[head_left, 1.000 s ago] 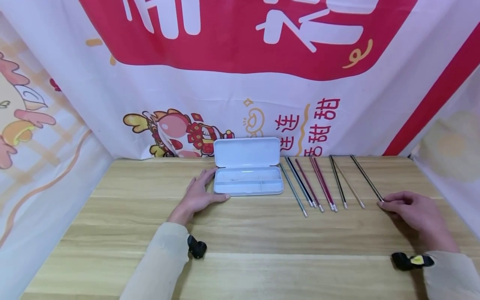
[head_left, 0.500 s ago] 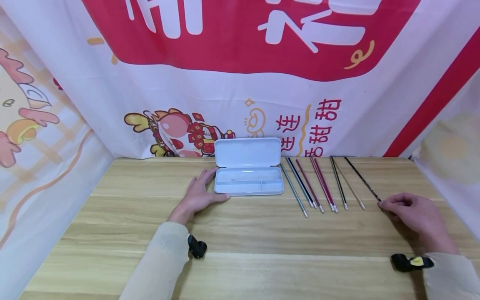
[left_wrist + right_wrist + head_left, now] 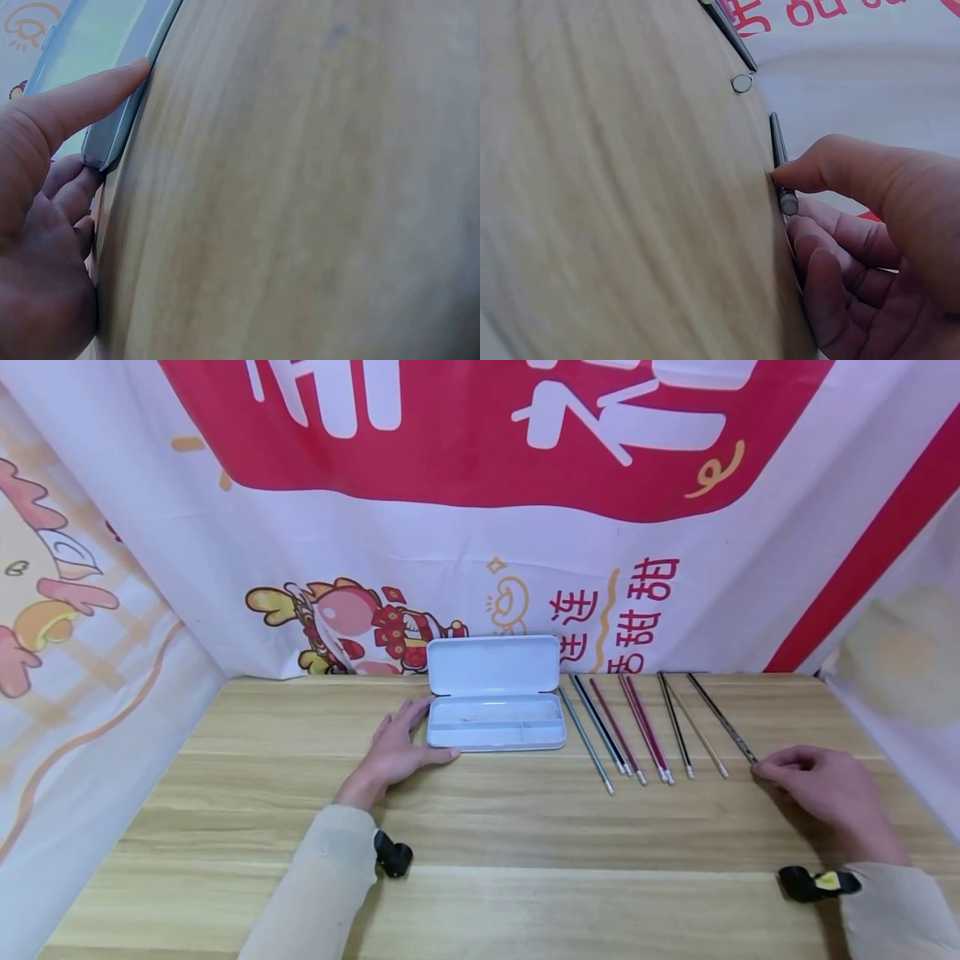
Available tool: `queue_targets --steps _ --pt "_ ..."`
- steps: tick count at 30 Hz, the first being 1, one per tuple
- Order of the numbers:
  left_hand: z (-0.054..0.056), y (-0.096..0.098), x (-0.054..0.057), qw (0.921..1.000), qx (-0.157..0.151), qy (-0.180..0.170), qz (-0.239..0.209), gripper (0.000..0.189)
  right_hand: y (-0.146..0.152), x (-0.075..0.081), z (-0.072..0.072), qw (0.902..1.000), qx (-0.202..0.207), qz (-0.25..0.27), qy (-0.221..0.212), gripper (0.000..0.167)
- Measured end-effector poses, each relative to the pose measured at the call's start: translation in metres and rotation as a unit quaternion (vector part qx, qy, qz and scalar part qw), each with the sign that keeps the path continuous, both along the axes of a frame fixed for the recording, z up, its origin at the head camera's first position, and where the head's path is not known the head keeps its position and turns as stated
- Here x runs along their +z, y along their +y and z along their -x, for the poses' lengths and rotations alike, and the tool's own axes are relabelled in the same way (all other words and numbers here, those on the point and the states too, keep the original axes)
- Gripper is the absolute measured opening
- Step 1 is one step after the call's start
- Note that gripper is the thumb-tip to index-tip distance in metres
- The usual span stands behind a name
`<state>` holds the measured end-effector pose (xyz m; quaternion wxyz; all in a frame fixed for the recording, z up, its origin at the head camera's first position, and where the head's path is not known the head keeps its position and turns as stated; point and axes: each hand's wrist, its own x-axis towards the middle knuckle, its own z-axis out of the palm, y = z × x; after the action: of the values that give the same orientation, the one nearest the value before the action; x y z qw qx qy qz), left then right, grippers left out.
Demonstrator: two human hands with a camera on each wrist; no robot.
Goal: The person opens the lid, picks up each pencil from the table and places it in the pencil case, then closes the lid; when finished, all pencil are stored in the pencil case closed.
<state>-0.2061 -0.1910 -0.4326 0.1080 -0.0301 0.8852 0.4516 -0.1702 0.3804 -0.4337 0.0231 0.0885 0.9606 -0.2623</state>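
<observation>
An open light-blue pencil case point(image 3: 540, 745) stands at the back of the table, lid point(image 3: 495, 665) raised. My left hand point(image 3: 396, 750) holds its left end, thumb along the front edge and fingers at the side. In the left wrist view the thumb presses the rim of the case point(image 3: 112, 139). At the right, my right hand point(image 3: 825, 785) pinches the near end of a dark patterned pencil point(image 3: 722, 720) between thumb and fingers. Its eraser end point(image 3: 788, 204) shows just below the thumb in the right wrist view. The pencil slants away to the back left, low over the table.
Several pencils lie fanned between case and right hand: a teal one point(image 3: 587, 740), dark blue ones point(image 3: 602, 725), dark red ones point(image 3: 645, 727), a black one point(image 3: 677, 725) and a tan one point(image 3: 701, 730). A printed cloth point(image 3: 375, 543) hangs along the table's back edge.
The far end of the dark pencil has swung left, and my right hand has shifted slightly left with it. My left hand and the case have stayed in place.
</observation>
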Motion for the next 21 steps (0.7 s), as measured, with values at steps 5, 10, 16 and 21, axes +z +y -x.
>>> queue_targets --steps 5,10,16,21 --pt "0.001 -0.001 -0.001 1.0000 0.001 0.000 -0.001 0.100 -0.002 0.002 0.000 0.9999 -0.006 0.008 -0.008 0.054" --pt "0.002 -0.001 -0.001 1.0000 -0.005 0.005 -0.002 0.100 0.003 -0.005 -0.001 0.9951 -0.033 0.092 -0.015 0.055" --pt "0.002 0.000 -0.001 1.0000 -0.006 0.007 -0.002 0.100 0.014 -0.012 -0.001 0.9699 -0.026 0.242 0.001 0.026" --pt "0.001 0.000 0.000 1.0000 0.001 0.002 0.000 0.100 0.018 -0.009 0.000 0.9166 -0.047 0.397 -0.008 0.017"
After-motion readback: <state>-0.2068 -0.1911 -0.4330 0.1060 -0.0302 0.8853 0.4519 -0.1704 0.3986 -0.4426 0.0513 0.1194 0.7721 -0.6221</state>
